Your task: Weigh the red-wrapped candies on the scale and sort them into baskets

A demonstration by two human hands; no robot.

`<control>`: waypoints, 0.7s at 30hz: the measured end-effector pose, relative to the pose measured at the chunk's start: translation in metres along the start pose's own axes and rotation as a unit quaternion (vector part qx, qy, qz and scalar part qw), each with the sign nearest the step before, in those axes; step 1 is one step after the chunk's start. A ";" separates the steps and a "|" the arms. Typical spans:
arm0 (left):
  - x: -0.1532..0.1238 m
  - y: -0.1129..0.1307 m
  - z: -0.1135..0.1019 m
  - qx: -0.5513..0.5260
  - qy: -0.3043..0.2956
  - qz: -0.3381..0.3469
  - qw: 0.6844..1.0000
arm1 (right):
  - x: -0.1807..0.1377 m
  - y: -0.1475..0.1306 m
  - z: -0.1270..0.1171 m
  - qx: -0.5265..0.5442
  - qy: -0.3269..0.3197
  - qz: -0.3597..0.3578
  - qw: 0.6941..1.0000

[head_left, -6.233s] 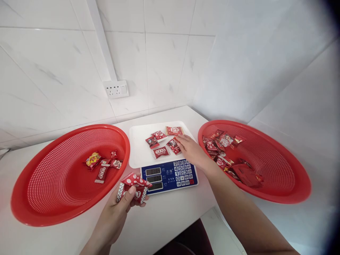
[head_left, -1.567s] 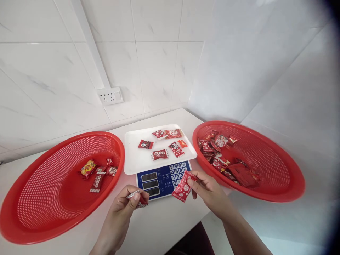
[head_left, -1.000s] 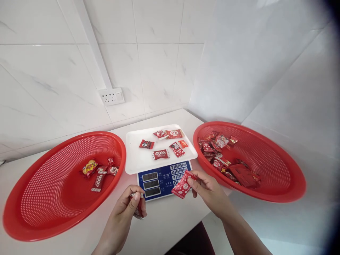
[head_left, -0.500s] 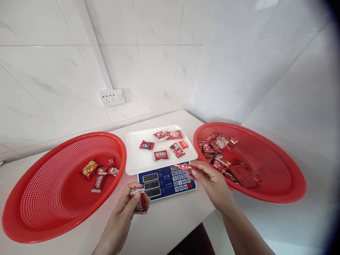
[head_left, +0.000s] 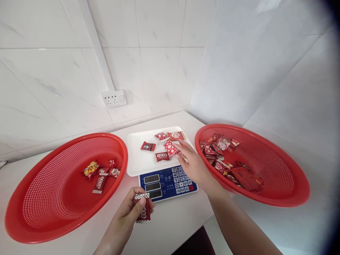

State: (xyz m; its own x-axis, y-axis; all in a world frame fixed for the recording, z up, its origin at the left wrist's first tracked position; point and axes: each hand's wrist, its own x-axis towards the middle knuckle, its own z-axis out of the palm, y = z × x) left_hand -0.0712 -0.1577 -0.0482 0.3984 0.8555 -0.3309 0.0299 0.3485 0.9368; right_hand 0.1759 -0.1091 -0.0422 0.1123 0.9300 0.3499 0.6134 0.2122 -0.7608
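Note:
My left hand [head_left: 130,214] is closed on a red wrapped candy [head_left: 143,210] with black-and-white dotted ends, held low in front of the scale. Over the white weighing tray [head_left: 135,166], my right hand [head_left: 192,161] pinches the edge of a red candy with pale dots [head_left: 170,148] between its fingertips. Several other wrapped candies lie on the tray, among them a dark red one [head_left: 148,146] at the left and a dotted-end one [head_left: 161,157] near the front. My right fingers partly cover what lies at the tray's right side.
The blue scale panel [head_left: 168,179] with displays and keys faces me. A red basket [head_left: 34,226] at the left holds a few candies; another red basket [head_left: 292,191] at the right holds many more and a red packet [head_left: 245,179]. A wall socket [head_left: 114,98] is behind.
My right hand has moved forward and left from above the keypad to the tray, carrying the pale-dotted candy. My left hand still holds its candy, slightly lower and further right.

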 end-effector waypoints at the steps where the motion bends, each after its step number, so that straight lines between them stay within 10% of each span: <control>1: -0.001 0.000 0.000 0.002 0.007 0.000 1.000 | -0.003 -0.001 0.001 -0.011 -0.008 0.001 1.000; 12: 0.008 -0.008 0.025 0.044 -0.087 -0.007 0.995 | -0.070 -0.046 0.003 0.131 -0.295 0.061 0.945; 21: 0.007 -0.007 0.028 0.180 -0.098 0.043 0.978 | -0.074 -0.044 0.003 0.112 -0.222 0.079 0.965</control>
State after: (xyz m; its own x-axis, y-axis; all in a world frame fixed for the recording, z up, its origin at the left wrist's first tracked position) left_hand -0.0428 -0.1647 -0.0535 0.5810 0.7730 -0.2549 0.2951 0.0917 0.9510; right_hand 0.1386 -0.1869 -0.0363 -0.1853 0.9826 -0.0107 0.4258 0.0705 -0.9021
